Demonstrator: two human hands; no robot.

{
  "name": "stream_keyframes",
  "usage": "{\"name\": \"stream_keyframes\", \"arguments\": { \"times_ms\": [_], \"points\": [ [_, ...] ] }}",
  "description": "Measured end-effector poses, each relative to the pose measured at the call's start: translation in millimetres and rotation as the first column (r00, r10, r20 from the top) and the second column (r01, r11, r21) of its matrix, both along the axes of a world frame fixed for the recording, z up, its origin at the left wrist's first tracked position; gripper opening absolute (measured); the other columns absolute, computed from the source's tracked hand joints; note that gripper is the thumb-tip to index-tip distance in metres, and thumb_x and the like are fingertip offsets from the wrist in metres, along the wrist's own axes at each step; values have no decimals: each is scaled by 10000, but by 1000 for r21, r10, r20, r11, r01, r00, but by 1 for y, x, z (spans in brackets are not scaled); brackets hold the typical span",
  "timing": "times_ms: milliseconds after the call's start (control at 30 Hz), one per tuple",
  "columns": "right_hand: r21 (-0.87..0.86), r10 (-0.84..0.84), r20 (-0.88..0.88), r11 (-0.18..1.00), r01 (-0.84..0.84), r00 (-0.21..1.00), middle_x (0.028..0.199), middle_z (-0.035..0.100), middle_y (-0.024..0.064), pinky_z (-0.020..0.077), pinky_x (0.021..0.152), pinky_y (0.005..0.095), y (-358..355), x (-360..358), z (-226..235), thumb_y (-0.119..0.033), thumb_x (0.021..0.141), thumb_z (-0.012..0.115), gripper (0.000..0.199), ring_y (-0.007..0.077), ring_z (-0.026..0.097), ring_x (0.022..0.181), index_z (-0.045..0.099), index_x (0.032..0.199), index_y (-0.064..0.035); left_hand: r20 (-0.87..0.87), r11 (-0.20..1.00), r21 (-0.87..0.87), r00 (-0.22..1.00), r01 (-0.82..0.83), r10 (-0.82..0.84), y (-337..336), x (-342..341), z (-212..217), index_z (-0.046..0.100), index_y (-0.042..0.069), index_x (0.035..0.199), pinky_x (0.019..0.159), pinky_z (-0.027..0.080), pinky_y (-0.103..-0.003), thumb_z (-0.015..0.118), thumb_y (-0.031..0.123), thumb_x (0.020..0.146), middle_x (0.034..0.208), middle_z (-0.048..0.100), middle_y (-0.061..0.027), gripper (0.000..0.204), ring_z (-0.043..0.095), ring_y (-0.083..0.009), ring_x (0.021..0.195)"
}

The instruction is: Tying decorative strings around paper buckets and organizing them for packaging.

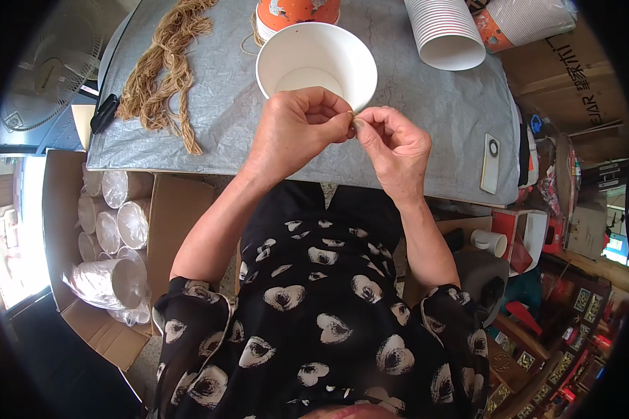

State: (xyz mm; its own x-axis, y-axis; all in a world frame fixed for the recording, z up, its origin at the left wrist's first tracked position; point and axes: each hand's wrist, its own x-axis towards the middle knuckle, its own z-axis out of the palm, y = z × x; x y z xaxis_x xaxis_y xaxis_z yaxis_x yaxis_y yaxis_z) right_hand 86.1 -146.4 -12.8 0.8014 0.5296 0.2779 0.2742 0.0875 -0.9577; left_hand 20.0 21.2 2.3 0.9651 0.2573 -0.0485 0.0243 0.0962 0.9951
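A white paper bucket (318, 52) lies tipped on the table, its open mouth toward me. At the near right of its rim, my left hand (297, 129) and my right hand (398, 146) meet fingertip to fingertip. Both are closed in a pinch on a tiny brownish thing, too small and covered to name. My left hand hides part of the bucket's lower rim. Behind it stands an orange patterned bucket (297, 10), cut off by the top edge, with a thin loop of cord at its left. A bundle of tan twine (164, 66) is spread out on the left.
A grey sheet (223, 140) covers the table. Nested white buckets (446, 35) and a plastic-wrapped orange stack (528, 24) lie at the far right. A black object (105, 114) sits by the left edge, a flat white piece (490, 164) at right. Below left, a carton (178, 209) holds wrapped buckets.
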Motion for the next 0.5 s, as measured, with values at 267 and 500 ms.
{"name": "stream_keyframes", "arguments": {
  "times_ms": [267, 500],
  "points": [
    [56, 22, -324, 998, -4, 946, 809, 692, 39, 344, 479, 179, -2, 5, 2, -119, 954, 740, 117, 23, 515, 602, 721, 983, -7, 34, 999, 43, 999, 29, -31, -4, -5, 1, 733, -80, 1002, 763, 617, -261, 745, 24, 907, 906, 771, -107, 142, 758, -157, 875],
    [48, 20, -396, 999, -1, 918, 739, 650, -5, 303, 462, 174, -3, 5, 6, -156, 967, 735, 154, 2, 466, 570, 706, 961, -4, 19, 999, -9, 999, 41, -41, -3, -5, 0, 740, -65, 997, 750, 618, -262, 731, 40, 931, 904, 766, -92, 125, 754, -151, 866]
  ]
}}
